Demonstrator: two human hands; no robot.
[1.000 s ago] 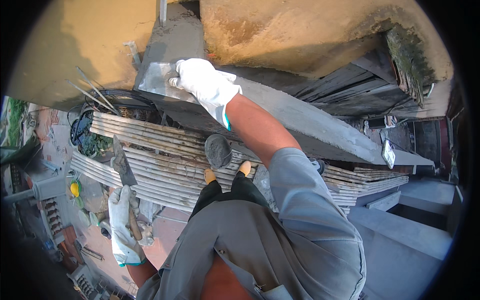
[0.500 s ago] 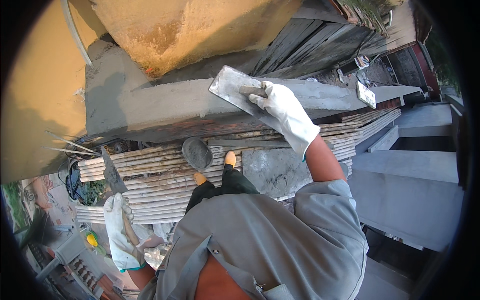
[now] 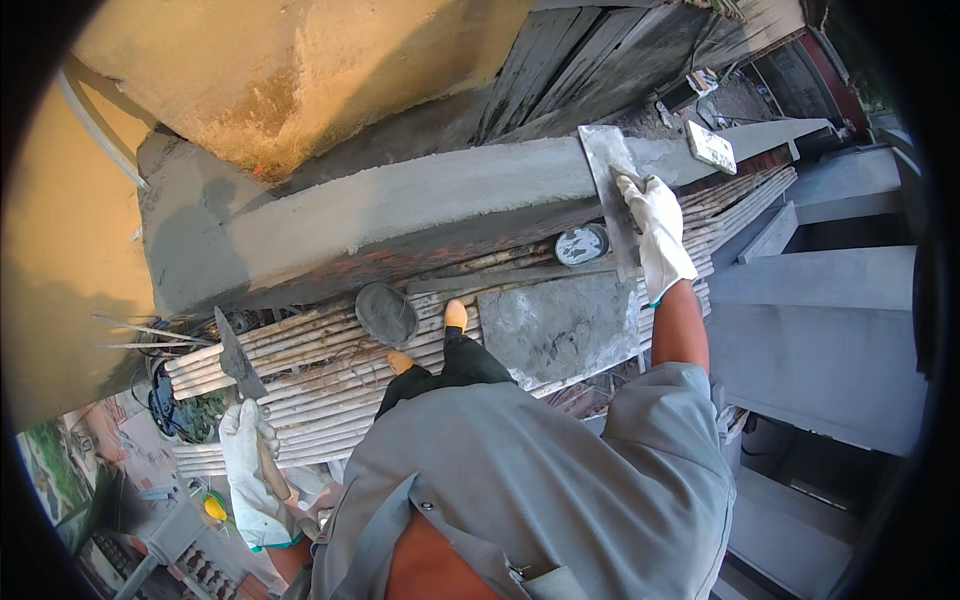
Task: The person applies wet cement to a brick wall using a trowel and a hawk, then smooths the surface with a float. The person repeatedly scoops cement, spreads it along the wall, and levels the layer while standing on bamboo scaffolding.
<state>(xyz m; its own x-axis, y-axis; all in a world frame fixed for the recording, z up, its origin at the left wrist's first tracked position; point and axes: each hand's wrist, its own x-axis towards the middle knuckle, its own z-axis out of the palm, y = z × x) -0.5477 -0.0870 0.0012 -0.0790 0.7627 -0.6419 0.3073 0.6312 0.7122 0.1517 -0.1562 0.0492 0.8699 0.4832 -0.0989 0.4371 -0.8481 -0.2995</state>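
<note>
My right hand [image 3: 662, 238], in a white glove, grips a long flat plastering trowel [image 3: 606, 178]. Its blade lies crosswise over the grey mortar-covered top of a low wall [image 3: 430, 190], and its near end overhangs the wall's near side. Also gloved, my left hand [image 3: 250, 472] is closed round the wooden handle of a pointed brick trowel [image 3: 238, 358]. That blade, grey with mortar, points away from me over the bamboo poles, apart from the wall. Between the hands, a mortar-smeared board [image 3: 560, 325] and a dark round pan [image 3: 387, 313] sit on the poles.
I stand on a platform of bamboo poles [image 3: 310, 400]. A bucket [image 3: 580, 244] with whitish contents stands against the wall's near side. Farther right, a pale rectangular block [image 3: 711, 147] rests on the wall top. A yellow wall [image 3: 300, 80] rises beyond, and grey concrete ledges [image 3: 810, 330] lie right.
My right hand has carried the plastering trowel rightward along the wall top and turned it more crosswise. The bucket has come into sight. My left hand still holds the brick trowel.
</note>
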